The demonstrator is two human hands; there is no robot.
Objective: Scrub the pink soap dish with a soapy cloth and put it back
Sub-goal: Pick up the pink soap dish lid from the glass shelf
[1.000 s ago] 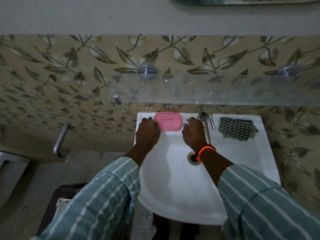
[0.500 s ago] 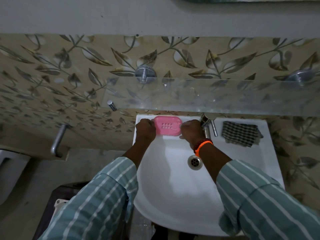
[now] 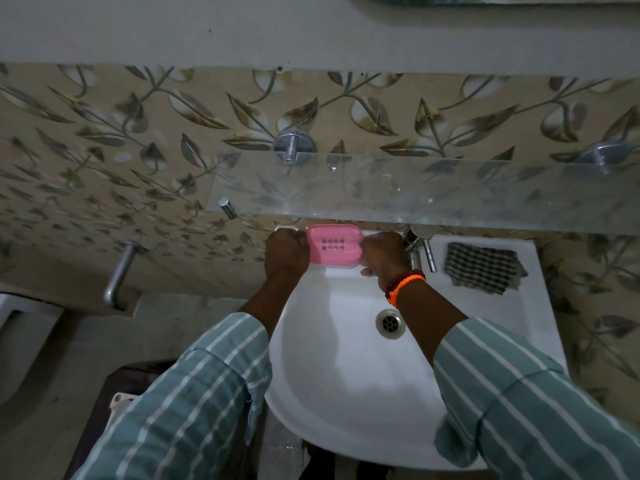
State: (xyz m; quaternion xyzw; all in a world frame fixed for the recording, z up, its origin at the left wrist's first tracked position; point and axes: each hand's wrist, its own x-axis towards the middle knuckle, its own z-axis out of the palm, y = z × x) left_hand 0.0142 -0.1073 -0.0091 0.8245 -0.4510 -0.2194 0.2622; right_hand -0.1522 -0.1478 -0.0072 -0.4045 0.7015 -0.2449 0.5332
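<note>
Dish: pink dish [image 3: 334, 243], slotted, on the back ledge of the sink [image 3: 346, 393], just left of the tap [image 3: 420, 245].
Left hand: left hand [image 3: 286, 252] grips the dish's left end, fingers curled.
Right hand: right hand [image 3: 384, 256] grips the right end, fingers curled.
Cloth: checked cloth [image 3: 483, 266] lies on the ledge right of the tap, apart from both hands.

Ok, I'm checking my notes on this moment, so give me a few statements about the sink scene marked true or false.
1. Both hands hold the pink soap dish. True: the left hand and the right hand grip its ends.
2. The checked cloth is in the right hand. False: it lies on the sink rim, right of the tap.
3. The dish sits over the drain. False: it is at the back rim.
4. An orange band circles the right wrist. True.
</note>
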